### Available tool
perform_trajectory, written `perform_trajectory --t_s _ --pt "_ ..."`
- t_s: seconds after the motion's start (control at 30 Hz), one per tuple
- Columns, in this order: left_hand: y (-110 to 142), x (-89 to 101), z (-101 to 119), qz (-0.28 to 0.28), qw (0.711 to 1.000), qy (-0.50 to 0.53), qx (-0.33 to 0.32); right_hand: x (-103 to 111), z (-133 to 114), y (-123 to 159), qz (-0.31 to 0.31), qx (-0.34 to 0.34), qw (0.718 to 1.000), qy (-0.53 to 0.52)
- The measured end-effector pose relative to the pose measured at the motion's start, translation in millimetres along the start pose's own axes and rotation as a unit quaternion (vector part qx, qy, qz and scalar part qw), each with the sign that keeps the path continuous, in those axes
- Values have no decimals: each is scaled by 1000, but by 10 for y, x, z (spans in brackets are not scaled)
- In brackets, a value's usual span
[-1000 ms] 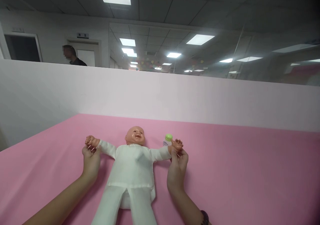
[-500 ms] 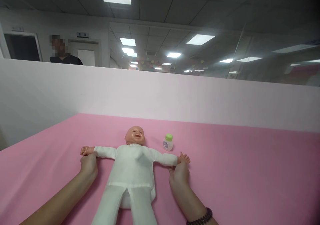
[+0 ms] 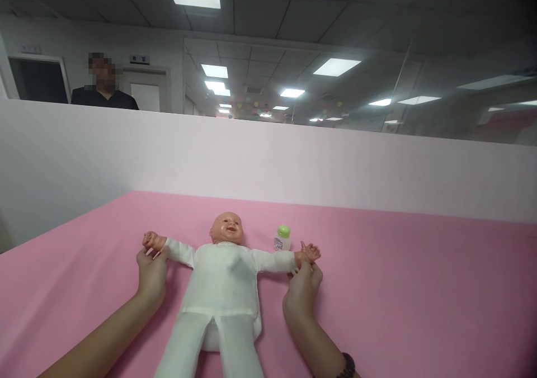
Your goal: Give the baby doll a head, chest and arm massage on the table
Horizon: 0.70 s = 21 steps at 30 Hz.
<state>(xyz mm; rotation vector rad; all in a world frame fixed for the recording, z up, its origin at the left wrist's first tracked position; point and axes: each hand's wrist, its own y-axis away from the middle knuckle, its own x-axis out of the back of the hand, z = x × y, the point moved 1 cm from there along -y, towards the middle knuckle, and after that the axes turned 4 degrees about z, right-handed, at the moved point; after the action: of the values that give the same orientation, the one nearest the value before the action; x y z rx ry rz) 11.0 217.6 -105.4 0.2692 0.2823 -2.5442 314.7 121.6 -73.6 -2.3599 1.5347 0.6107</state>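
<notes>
A baby doll (image 3: pixel 222 277) in a white cloth suit lies on its back on a pink sheet (image 3: pixel 398 288), its vinyl head away from me and its arms spread. My left hand (image 3: pixel 151 274) grips the doll's wrist (image 3: pixel 156 241) at the left. My right hand (image 3: pixel 302 291) holds the other doll wrist (image 3: pixel 300 258) at the right. Just beyond that wrist stands a small bottle with a green cap (image 3: pixel 282 238), its lower part partly hidden behind the doll's hand.
A white partition wall (image 3: pixel 268 165) runs along the far edge of the pink sheet. Beyond it, a person in a dark top (image 3: pixel 103 95) stands near a doorway. A dark beaded bracelet (image 3: pixel 347 365) sits on my right wrist.
The doll's arms moved outward, then came slightly back and up with my hands. My right hand moved up and out from beside the bottle. The person behind the partition moved left.
</notes>
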Motion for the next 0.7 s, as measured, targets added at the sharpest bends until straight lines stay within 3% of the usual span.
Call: perform_trajectory --t_s 0.07,0.13,0.2,0.27,0.33,0.4,0.43,0.53,0.7 --pt "136 -45 138 -25 999 -11 -21 -20 -91 150 -63 89 994 2" --pt "282 -88 252 -77 994 -9 -82 -17 -124 276 -136 151 979 10" --pt "409 -113 312 -136 979 -19 -150 4 -113 361 -238 235 942 35" --pt "493 -117 314 -198 955 -69 -210 35 -89 416 -343 358 864 81" --pt "536 -113 283 -272 909 -138 -284 58 -72 459 -432 468 758 139" --pt "551 -109 250 -339 841 -196 -373 63 -71 493 -497 515 672 191" --pt "552 -109 243 -356 809 -216 -414 59 -77 505 -516 520 648 209" --pt "555 -121 269 -361 749 -253 -494 42 -109 529 -535 516 627 233" --pt "584 -145 353 -354 710 -271 -545 37 -135 537 -539 511 626 236"
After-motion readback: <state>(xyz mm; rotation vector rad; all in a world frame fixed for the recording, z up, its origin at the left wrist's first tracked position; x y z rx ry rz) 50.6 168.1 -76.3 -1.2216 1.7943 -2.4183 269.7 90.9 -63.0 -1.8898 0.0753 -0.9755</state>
